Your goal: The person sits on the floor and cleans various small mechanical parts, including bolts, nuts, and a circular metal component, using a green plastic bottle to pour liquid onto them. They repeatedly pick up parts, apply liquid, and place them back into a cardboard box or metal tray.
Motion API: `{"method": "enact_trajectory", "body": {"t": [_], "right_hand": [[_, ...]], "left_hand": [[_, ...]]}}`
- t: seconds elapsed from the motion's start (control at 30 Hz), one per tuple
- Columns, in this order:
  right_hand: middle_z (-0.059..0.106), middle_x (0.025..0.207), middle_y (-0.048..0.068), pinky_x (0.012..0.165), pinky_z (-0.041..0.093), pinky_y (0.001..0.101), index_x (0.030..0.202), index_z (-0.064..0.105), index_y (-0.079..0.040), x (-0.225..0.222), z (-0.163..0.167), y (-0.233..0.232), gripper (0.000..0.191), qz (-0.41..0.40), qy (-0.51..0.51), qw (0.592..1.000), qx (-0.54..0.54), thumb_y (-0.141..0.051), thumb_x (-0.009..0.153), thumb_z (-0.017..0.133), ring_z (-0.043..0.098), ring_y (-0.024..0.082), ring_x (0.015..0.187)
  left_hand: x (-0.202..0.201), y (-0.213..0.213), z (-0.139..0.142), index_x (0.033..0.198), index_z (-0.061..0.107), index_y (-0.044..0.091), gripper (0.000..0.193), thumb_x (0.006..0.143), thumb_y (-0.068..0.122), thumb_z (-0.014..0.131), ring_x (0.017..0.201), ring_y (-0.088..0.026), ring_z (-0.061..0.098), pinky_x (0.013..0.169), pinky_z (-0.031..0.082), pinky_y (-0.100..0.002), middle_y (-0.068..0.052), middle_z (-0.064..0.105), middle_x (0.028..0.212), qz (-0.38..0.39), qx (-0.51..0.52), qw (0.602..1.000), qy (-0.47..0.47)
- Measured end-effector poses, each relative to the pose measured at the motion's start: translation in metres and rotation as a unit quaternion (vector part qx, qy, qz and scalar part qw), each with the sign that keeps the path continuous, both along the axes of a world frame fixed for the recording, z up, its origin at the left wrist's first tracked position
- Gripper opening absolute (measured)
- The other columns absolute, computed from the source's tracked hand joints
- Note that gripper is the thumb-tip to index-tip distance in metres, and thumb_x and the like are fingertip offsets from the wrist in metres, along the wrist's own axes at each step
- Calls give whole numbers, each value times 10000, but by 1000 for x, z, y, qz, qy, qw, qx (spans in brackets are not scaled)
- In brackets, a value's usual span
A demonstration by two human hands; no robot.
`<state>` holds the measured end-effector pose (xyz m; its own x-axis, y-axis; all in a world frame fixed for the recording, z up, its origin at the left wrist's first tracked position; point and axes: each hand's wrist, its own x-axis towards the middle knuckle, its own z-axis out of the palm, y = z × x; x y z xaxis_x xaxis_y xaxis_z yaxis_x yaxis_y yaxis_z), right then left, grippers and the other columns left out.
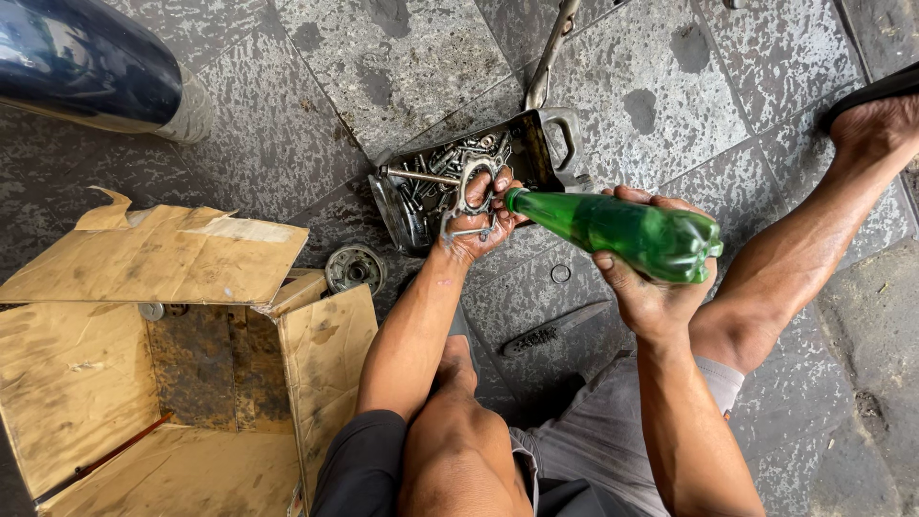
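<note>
My left hand (pixel 476 222) holds a flat metal gasket-like part (pixel 469 196) with a ring opening over a dark metal tray (pixel 550 144) full of bolts and small metal parts. My right hand (pixel 643 287) grips a green plastic bottle (pixel 622 230) tipped on its side, its open neck pointing at the metal part in my left hand. The bottle mouth almost touches that part.
An open, oil-stained cardboard box (pixel 163 383) stands at lower left. A round bearing-like part (pixel 355 268), a small ring (pixel 561 274) and a brush (pixel 555 330) lie on the stone tiles. A dark blue vehicle fender (pixel 86 62) is top left. My bare foot (pixel 876 124) is at right.
</note>
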<state>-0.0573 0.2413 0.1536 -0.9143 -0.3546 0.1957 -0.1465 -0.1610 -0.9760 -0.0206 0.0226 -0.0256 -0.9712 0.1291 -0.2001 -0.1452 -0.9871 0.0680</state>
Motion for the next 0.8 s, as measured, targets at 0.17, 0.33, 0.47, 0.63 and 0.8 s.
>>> {"method": "enact_trajectory", "body": {"t": [0.17,0.33,0.47,0.63,0.8], "right_hand": [[659,1278,175,1052,594,536,1367,498,-21,-16,-31,20,590,-119,-181,965,-150,-247,949,849,669,326,1234],[703,1192,203,902,662,457,1333,530,-10,-77,-91,61,626,-275,-460,794,-285,-409,901,745,765,336,1103],[690,1070,194,696,666,382,1359,497,26,-107,-141,72,766,-310,-593,654,-353,-507,882,772,772,317,857],[620,1144,432,639,673,289,1500,305,95,-116,-172,57,974,-271,-673,595,-346,-559,936,754,753,269,731],[605,1233,177,625,699,284,1536,362,97,-113,-180,51,1026,-251,-685,599,-329,-527,879,843,761,265,746]], "left_hand": [[0,-12,6,938,604,121,218,1064,291,555,702,-170,587,767,561,-384,-8,549,725,63,-268,960,-53],[10,-32,-2,1023,636,61,155,1067,207,607,800,-77,532,742,469,-264,21,593,862,152,-533,825,-104],[13,-36,-3,1054,648,50,135,1039,180,681,779,-28,477,694,438,-220,69,573,865,162,-628,747,-145],[17,-30,17,1016,652,60,100,963,123,710,766,-99,547,697,479,-273,11,621,863,204,-756,597,-176],[17,-26,35,961,625,73,130,870,19,702,929,-246,605,835,505,-386,-99,616,951,301,-827,452,-148]]}}
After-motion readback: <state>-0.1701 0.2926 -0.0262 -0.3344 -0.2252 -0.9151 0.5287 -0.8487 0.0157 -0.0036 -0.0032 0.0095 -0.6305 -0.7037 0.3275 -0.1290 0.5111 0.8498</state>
